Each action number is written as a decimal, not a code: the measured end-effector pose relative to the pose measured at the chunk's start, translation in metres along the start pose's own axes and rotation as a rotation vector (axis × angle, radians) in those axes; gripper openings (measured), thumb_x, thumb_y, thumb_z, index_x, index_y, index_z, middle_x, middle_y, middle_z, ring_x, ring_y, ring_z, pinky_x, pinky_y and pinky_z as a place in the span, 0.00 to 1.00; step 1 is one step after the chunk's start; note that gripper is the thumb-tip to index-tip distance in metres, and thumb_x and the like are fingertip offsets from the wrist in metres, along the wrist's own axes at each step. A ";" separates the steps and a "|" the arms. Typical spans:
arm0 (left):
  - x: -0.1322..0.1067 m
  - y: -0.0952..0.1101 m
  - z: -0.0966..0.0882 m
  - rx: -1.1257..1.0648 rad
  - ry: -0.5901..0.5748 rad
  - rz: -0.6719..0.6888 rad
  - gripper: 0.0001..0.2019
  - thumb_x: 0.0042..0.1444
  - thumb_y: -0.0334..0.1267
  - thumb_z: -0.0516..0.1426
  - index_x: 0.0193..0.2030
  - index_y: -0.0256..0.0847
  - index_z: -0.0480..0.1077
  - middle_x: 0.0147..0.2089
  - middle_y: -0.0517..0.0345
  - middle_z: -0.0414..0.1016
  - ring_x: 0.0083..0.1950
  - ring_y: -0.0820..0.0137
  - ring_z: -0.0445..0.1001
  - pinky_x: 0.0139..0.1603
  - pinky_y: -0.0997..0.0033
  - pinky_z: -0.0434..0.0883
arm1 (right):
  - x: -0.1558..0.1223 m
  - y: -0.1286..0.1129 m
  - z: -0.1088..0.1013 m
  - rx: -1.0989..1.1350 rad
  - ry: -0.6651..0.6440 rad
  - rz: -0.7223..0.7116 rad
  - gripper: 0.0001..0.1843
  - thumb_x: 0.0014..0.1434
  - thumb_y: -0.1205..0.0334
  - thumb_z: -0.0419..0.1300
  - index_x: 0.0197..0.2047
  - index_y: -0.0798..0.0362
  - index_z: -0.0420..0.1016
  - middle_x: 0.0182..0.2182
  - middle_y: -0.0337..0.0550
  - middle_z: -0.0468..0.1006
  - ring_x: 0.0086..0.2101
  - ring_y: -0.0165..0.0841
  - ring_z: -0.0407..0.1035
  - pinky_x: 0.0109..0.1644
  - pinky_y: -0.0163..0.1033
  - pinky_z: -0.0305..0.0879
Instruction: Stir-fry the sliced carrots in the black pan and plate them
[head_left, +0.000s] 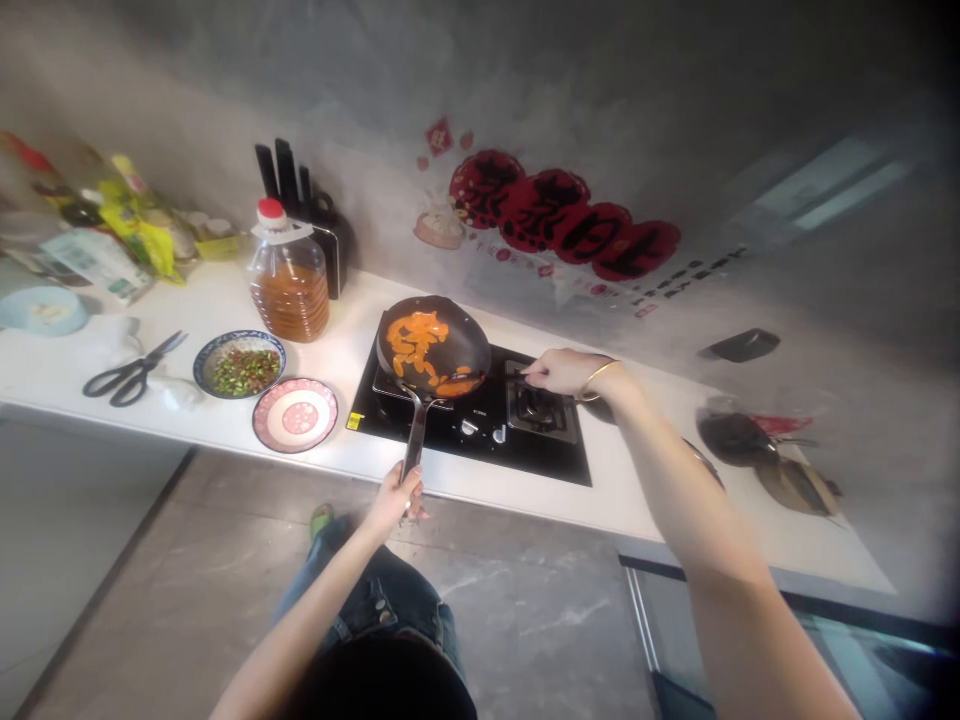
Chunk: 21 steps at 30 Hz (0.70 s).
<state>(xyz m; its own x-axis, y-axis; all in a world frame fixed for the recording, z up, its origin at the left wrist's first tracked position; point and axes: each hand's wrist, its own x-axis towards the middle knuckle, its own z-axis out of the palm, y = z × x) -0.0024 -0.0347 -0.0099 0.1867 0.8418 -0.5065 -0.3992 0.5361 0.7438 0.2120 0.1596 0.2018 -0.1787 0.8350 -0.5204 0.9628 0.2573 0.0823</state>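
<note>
A dark frying pan holding orange slices sits on the left burner of a black gas hob. My left hand is closed round the end of the pan's handle at the counter's front edge. My right hand, with a bangle on the wrist, is closed on the dark handle of a utensil that reaches into the pan from the right.
On the white counter, left of the hob: a pink plate, a bowl of chopped greens, scissors, an oil jug, a knife block. Packets crowd the far left. Dark dishes lie at the right.
</note>
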 end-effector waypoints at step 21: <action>-0.002 0.004 0.002 0.030 0.015 -0.002 0.27 0.49 0.55 0.60 0.49 0.40 0.63 0.23 0.74 0.61 0.13 0.82 0.56 0.24 0.71 0.74 | -0.008 0.016 -0.006 0.052 0.010 -0.009 0.18 0.62 0.60 0.52 0.44 0.51 0.83 0.43 0.43 0.82 0.42 0.39 0.76 0.47 0.38 0.67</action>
<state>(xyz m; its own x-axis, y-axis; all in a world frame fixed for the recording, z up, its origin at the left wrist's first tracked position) -0.0025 -0.0340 -0.0049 0.1741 0.8397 -0.5144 -0.3721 0.5397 0.7552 0.2277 0.1595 0.2122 -0.1891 0.8377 -0.5124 0.9704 0.2393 0.0332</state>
